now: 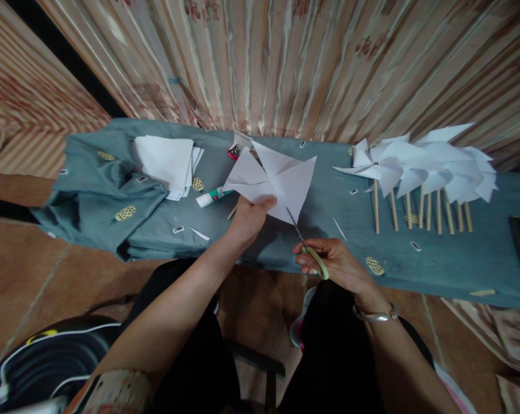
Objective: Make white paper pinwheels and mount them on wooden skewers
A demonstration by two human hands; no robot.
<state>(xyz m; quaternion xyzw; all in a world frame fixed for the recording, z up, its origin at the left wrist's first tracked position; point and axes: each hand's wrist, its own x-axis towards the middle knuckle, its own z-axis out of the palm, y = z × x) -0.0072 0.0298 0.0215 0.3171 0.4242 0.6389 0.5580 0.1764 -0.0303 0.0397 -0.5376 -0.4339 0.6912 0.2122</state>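
Paper (292, 187) | in left hand (250, 217) | right hand (332, 260): scissors (319, 263) at edge

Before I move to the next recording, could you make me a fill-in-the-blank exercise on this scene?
The person's ____ hand holds the green-handled metal scissors.
The left hand grips a slit paper sheet whose colour is ____.
The white-and-green glue stick lies nearer the ____ hand.
Missing words: right; white; left.
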